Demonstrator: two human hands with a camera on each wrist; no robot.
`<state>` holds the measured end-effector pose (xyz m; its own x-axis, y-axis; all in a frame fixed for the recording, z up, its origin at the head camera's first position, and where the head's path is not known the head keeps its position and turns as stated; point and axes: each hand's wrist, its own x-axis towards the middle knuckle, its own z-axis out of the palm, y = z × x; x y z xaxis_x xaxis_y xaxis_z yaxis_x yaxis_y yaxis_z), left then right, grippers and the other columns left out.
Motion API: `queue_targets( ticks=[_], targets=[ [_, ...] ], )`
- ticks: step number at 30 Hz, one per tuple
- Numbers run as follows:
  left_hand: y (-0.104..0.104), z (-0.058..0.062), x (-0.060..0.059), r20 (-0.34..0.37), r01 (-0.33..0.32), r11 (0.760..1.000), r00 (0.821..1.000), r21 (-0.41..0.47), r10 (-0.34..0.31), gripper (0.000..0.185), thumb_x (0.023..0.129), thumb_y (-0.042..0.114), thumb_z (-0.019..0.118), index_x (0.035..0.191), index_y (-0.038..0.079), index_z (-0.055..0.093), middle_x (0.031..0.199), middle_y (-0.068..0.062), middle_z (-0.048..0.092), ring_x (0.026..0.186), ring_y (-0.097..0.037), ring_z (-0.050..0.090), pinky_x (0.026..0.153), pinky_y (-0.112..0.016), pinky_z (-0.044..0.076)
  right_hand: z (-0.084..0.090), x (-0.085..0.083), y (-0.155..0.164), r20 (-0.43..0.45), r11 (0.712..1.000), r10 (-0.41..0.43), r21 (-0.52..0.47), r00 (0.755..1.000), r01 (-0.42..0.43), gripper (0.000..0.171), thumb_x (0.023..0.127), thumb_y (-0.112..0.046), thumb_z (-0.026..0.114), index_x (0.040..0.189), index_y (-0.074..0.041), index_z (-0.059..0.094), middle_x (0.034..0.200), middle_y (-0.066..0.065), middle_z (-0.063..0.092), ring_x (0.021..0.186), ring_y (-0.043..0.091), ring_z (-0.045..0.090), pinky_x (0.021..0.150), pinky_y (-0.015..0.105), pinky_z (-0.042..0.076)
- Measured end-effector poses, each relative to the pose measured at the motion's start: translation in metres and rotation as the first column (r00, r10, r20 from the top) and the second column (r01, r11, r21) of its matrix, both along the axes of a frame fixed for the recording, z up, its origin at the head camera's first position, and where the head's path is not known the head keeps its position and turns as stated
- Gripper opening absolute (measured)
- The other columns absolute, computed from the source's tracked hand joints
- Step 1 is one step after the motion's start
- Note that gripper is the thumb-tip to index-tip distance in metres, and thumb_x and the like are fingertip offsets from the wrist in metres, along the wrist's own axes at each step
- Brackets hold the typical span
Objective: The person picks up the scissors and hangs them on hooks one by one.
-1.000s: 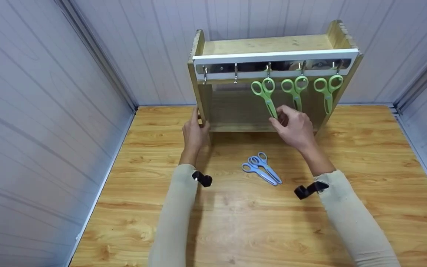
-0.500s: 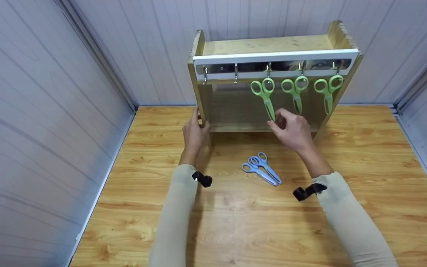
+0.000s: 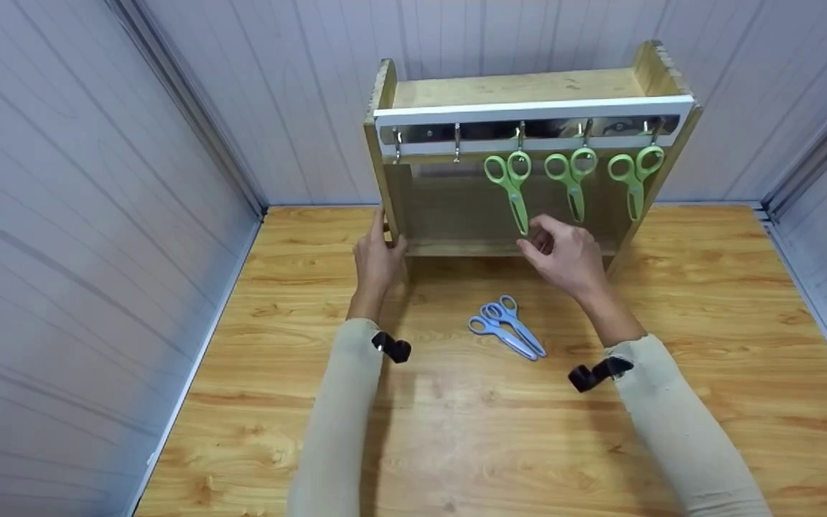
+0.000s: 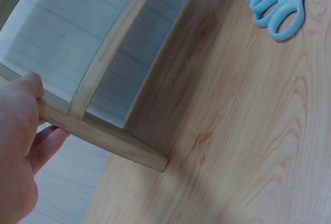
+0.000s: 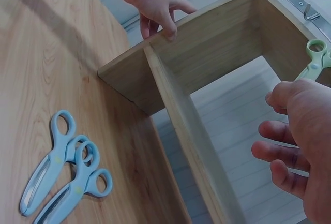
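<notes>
My left hand point(image 3: 377, 258) grips the left side panel of a wooden rack point(image 3: 514, 87); in the left wrist view its thumb and fingers lie on either side of that panel point(image 4: 116, 144). Green scissors point(image 3: 515, 192) hang by one handle loop from the rack's middle hook. Just beside their lower tip is my right hand point(image 3: 570, 257), thumb and forefinger apart and nothing held between them. To the right hang two more green scissors, one pair point(image 3: 573, 188) on the fourth hook and another point(image 3: 634, 188) on the last.
Two pairs of blue scissors point(image 3: 504, 339) overlap on the wood-grain tabletop point(image 3: 456, 445) in front of the rack. A metal hook strip point(image 3: 485, 132) runs along the rack's white front board; its two left hooks hold nothing. Pale panelled walls point(image 3: 298, 86) stand behind and at the sides.
My right hand has let go of the leftmost green scissors, moving slightly down. Those scissors now hang closer to vertical. The left hand stays put on the rack.
</notes>
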<state>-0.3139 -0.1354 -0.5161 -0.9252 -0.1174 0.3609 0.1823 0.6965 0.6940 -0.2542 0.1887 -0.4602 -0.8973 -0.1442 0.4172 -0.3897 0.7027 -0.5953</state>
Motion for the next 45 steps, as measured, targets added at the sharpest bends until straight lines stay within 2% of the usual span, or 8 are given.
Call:
queue_targets(
  ticks=[8, 14, 18, 26, 33, 45],
  targets=[
    [0.0, 0.0, -0.001, 0.006, 0.0, 1.0, 1.0, 0.024, 0.0, 0.064, 0.105, 0.009, 0.075, 0.166, 0.009, 0.053, 0.137, -0.027, 0.08, 0.106, -0.037, 0.087, 0.095, -0.052, 0.069, -0.003, -0.001, 0.0, 0.013, 1.0, 0.009, 0.008, 1.0, -0.009, 0.032, 0.102, -0.014, 0.08, 0.127, 0.005, 0.076, 0.096, 0.023, 0.083, 0.085, 0.039, 0.079, 0.079, 0.048, 0.058],
    [0.0, 0.0, 0.0, 0.005, 0.004, 1.0, 1.0, 0.007, -0.004, 0.063, 0.106, 0.01, 0.076, 0.164, 0.009, 0.054, 0.137, -0.026, 0.08, 0.106, -0.037, 0.087, 0.095, -0.053, 0.069, -0.007, -0.001, 0.001, 0.017, 1.0, 0.007, 0.017, 1.0, -0.007, 0.035, 0.102, -0.014, 0.08, 0.131, 0.005, 0.075, 0.097, 0.023, 0.083, 0.085, 0.04, 0.08, 0.08, 0.052, 0.06],
    [-0.001, -0.001, -0.001, -0.013, 0.008, 1.0, 1.0, 0.004, -0.008, 0.062, 0.106, 0.01, 0.075, 0.164, 0.008, 0.054, 0.136, -0.027, 0.08, 0.105, -0.038, 0.087, 0.094, -0.054, 0.069, -0.011, 0.0, 0.002, 0.02, 1.0, 0.01, 0.022, 1.0, -0.01, 0.037, 0.102, -0.015, 0.08, 0.132, 0.005, 0.075, 0.095, 0.022, 0.083, 0.083, 0.039, 0.079, 0.079, 0.051, 0.059],
    [-0.001, -0.003, 0.0, -0.021, 0.012, 1.0, 1.0, 0.003, -0.012, 0.062, 0.107, 0.013, 0.074, 0.165, 0.009, 0.053, 0.136, -0.026, 0.08, 0.104, -0.037, 0.087, 0.094, -0.053, 0.069, -0.019, 0.003, 0.003, 0.04, 0.999, 0.03, 0.032, 0.999, -0.031, 0.033, 0.102, -0.016, 0.079, 0.133, -0.004, 0.079, 0.095, 0.016, 0.085, 0.084, 0.034, 0.079, 0.076, 0.042, 0.056],
    [0.0, -0.004, 0.0, -0.031, 0.01, 1.0, 0.999, 0.01, -0.01, 0.062, 0.106, 0.011, 0.074, 0.165, 0.01, 0.054, 0.135, -0.026, 0.08, 0.104, -0.038, 0.087, 0.094, -0.054, 0.069, -0.023, 0.006, 0.003, 0.093, 0.997, 0.055, 0.056, 0.994, -0.06, 0.032, 0.104, -0.017, 0.079, 0.132, -0.002, 0.078, 0.093, 0.016, 0.082, 0.084, 0.032, 0.077, 0.073, 0.036, 0.052],
    [0.0, -0.003, 0.0, -0.022, 0.005, 1.0, 1.0, 0.01, -0.005, 0.063, 0.106, 0.011, 0.074, 0.165, 0.007, 0.053, 0.135, -0.026, 0.081, 0.104, -0.037, 0.087, 0.095, -0.053, 0.069, -0.027, 0.01, 0.006, 0.165, 0.984, 0.068, 0.151, 0.984, -0.094, 0.034, 0.103, -0.024, 0.081, 0.133, -0.006, 0.078, 0.097, 0.015, 0.083, 0.086, 0.032, 0.075, 0.074, 0.039, 0.052]
  ],
)
